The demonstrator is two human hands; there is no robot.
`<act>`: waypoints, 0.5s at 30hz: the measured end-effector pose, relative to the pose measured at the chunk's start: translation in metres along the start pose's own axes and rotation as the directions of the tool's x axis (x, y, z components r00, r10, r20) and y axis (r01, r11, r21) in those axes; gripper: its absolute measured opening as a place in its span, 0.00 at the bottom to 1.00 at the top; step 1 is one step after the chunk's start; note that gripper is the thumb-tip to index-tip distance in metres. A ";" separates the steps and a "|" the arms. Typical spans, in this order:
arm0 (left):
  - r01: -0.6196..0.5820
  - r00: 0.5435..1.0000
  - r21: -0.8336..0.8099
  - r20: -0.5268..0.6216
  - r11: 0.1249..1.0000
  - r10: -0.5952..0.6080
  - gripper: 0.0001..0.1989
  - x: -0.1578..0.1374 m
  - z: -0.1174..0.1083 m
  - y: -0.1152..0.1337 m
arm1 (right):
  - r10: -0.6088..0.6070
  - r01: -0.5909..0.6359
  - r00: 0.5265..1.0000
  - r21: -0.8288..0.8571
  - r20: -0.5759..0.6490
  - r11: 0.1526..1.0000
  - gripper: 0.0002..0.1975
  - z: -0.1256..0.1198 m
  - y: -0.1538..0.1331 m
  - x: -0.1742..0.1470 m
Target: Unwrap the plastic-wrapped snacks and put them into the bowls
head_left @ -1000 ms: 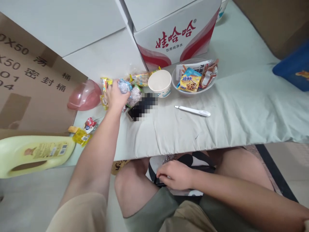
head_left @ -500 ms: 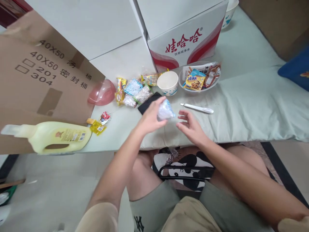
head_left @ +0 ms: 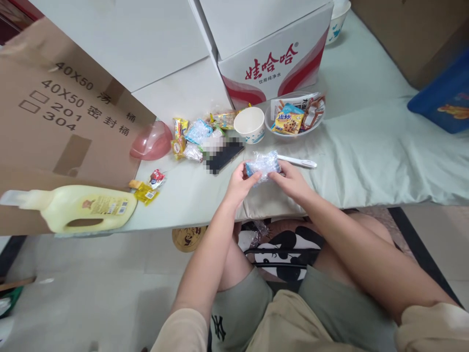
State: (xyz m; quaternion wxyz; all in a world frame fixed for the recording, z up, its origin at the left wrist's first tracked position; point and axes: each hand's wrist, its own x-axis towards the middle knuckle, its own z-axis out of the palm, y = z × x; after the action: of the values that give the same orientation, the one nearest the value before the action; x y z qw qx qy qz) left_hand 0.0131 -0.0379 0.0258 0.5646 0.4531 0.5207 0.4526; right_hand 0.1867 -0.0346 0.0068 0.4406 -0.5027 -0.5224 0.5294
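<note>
A small blue packet in clear plastic wrap is held between both hands near the front edge of the cloth-covered surface. My left hand grips its left end, thumb on the near side. At the other end, my right hand pinches it the same way. Just behind the right hand lies a white pen-like tool, partly hidden. A dark phone rests to the left, beyond the left hand. Further back stand a white paper bowl and a clear plastic bowl of snack packets.
Several wrapped packets lie by a pink translucent bowl. A yellow bottle lies on its side at front left, near small wrappers. Cardboard and white boxes border the back; a blue container stands right.
My left hand has brought the packet slightly right and turned it. My right hand has closed on its other end, so both hands hold it now. The view has shifted slightly.
</note>
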 end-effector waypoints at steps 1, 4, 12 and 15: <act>-0.014 0.999 -0.008 -0.038 1.000 0.013 0.29 0.001 0.000 0.000 | -0.021 0.019 0.999 -0.052 -0.031 0.998 0.21 -0.002 0.000 0.002; -0.005 0.993 -0.015 -0.120 1.000 0.003 0.30 0.003 -0.007 0.004 | -0.047 0.036 0.993 -0.099 -0.108 0.994 0.21 -0.009 0.000 0.007; 0.054 0.976 -0.049 -0.207 0.997 -0.063 0.32 -0.007 -0.010 0.022 | -0.299 0.130 0.942 -0.654 -0.153 0.745 0.18 -0.041 0.008 0.009; 0.058 0.983 -0.081 -0.166 0.995 -0.071 0.31 -0.007 -0.003 0.020 | -0.274 0.108 0.958 -0.786 -0.080 0.608 0.23 -0.051 0.013 0.004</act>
State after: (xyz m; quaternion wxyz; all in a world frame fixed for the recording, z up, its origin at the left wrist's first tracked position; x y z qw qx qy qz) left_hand 0.0094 -0.0412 0.0464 0.5496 0.3741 0.5636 0.4903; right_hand 0.2373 -0.0261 -0.0038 0.2842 -0.6325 -0.7044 0.1519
